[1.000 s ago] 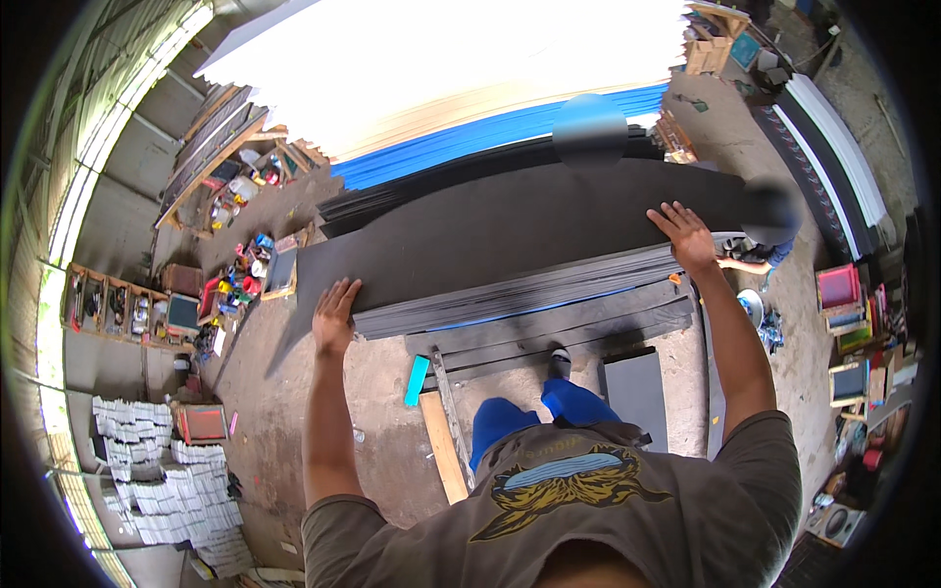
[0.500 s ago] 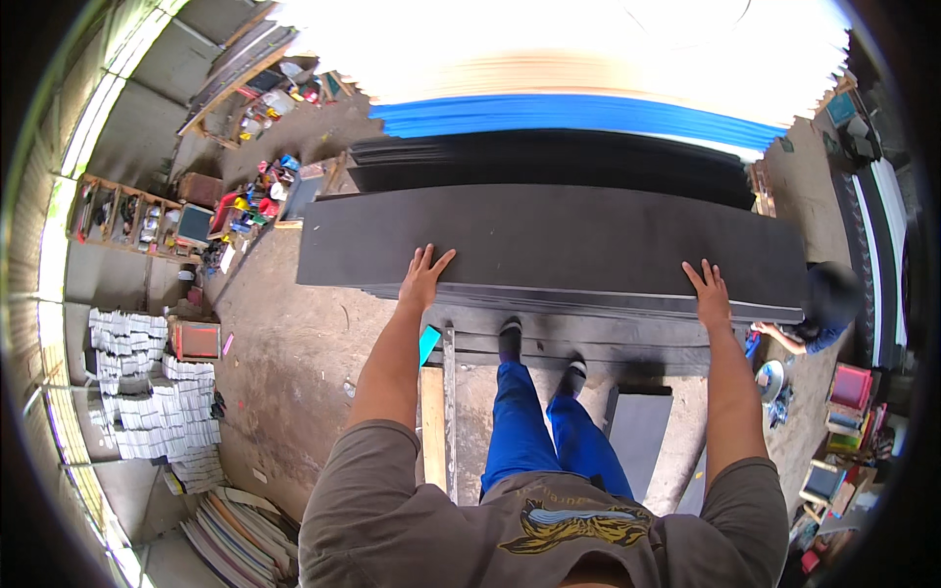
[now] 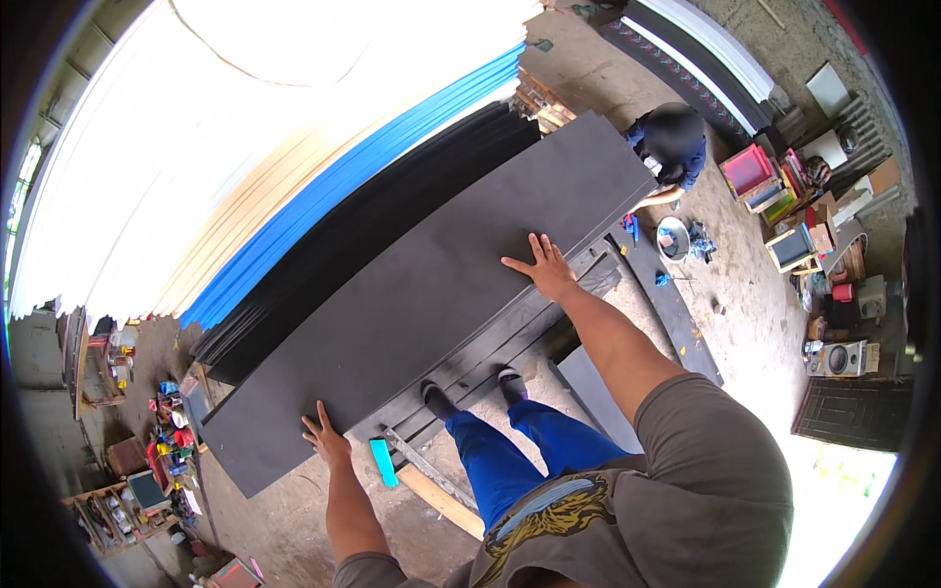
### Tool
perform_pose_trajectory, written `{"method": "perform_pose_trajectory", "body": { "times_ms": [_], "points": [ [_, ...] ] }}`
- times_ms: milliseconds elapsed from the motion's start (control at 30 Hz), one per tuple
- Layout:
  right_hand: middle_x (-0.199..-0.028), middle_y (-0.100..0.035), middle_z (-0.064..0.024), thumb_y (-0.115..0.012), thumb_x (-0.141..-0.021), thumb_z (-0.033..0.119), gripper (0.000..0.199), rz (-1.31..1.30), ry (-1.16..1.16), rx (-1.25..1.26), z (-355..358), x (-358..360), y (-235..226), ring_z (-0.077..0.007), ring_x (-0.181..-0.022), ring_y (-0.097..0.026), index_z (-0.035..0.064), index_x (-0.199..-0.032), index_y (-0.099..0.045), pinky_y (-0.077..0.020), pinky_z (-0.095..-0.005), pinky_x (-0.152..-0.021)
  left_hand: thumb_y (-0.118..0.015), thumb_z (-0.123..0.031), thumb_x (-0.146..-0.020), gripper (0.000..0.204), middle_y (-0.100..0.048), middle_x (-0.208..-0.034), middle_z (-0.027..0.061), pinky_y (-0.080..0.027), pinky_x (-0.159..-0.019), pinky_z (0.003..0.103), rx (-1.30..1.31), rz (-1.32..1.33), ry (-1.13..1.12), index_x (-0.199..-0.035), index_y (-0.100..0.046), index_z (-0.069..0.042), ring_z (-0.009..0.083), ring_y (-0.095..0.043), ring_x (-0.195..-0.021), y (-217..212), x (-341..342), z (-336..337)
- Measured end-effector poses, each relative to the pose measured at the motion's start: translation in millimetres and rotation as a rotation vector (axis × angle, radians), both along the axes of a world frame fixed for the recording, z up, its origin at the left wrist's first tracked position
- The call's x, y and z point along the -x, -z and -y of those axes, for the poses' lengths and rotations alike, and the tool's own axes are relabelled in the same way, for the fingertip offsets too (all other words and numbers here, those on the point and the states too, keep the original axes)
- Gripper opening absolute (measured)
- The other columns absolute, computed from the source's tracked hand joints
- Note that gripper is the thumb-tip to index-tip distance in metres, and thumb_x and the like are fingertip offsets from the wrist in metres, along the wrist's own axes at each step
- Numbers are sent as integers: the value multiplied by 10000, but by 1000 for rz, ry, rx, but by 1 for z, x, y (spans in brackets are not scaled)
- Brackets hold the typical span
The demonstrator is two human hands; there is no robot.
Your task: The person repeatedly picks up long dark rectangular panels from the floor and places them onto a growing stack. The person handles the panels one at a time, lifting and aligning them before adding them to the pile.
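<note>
A long dark-grey sheet [image 3: 421, 304] lies in front of me on a stack of similar dark sheets. My left hand [image 3: 326, 436] rests flat on its near edge toward the left end, fingers spread. Farther along the same edge, toward the right end, my right hand [image 3: 542, 265] also lies flat with fingers apart. Neither palm grips anything. Behind the sheet rises a tall pile, with black sheets [image 3: 372, 230] lowest, blue sheets [image 3: 363, 176] above them, then tan and bright white layers.
A co-worker [image 3: 671, 147] crouches by the sheet's far right end, near a pail [image 3: 672, 238]. A teal strip [image 3: 383, 462] and a wooden beam [image 3: 436, 498] lie near my feet. Cluttered shelves [image 3: 123, 519] stand at lower left; a dark panel [image 3: 598, 392] lies right of my legs.
My view has turned to the right, so the sheet and pile now slant across it. Both hands remain on the sheet, and more of the co-worker shows.
</note>
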State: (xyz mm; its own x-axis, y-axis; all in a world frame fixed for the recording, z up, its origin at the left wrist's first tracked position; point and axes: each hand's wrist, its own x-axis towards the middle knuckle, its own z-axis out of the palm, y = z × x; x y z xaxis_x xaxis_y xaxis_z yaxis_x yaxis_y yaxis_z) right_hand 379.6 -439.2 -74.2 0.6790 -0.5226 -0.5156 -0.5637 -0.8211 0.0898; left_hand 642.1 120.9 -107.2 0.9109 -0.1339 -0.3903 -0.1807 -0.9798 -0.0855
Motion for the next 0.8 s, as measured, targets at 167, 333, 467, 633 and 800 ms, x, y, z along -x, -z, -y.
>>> {"method": "perform_pose_trajectory", "body": {
  "times_ms": [167,333,467,633,800],
  "points": [
    [-1733,69,-203,-424,-1020,-77,986,-22,16,27,-7,5,0,-392,-1604,-46,598,-1594,9,-171,-480,-1300,-595,171,-829,1134,-85,-1735,171,-391,-1130,683,73,8,7,-1624,-152,-506,555,-201,-1524,6,-1,-10],
    [-1733,39,-209,-485,-1007,-62,1021,-28,19,39,3,14,1,-396,-1602,-71,594,-1594,32,-190,-473,-1295,-583,182,-817,1130,-98,-1732,172,-396,-1126,679,93,1,4,-1624,-179,-498,535,-198,-1531,4,7,3],
    [-1731,-75,-197,-485,-1027,4,862,99,-34,86,14,15,16,-407,-1594,-122,570,-1598,-172,-201,-493,-1282,-649,171,-745,1157,-182,-1702,180,-426,-1144,588,146,57,89,-1614,-248,-479,515,-263,-1497,3,13,1],
    [-1694,-211,-228,-451,-953,-89,840,260,-49,119,33,42,52,-453,-1538,-273,480,-1567,-386,-283,-512,-1252,-530,143,-853,994,-231,-1683,192,-391,-1147,638,230,87,103,-1591,-315,-487,524,-259,-1496,-8,8,24],
    [-1716,-147,-208,-551,-889,-134,1044,125,10,79,28,29,37,-436,-1558,-230,539,-1608,-202,-324,-509,-1236,-565,86,-901,1053,-95,-1729,188,-410,-1144,639,70,-6,27,-1616,-114,-541,545,-203,-1530,9,14,20]
  ]
}}
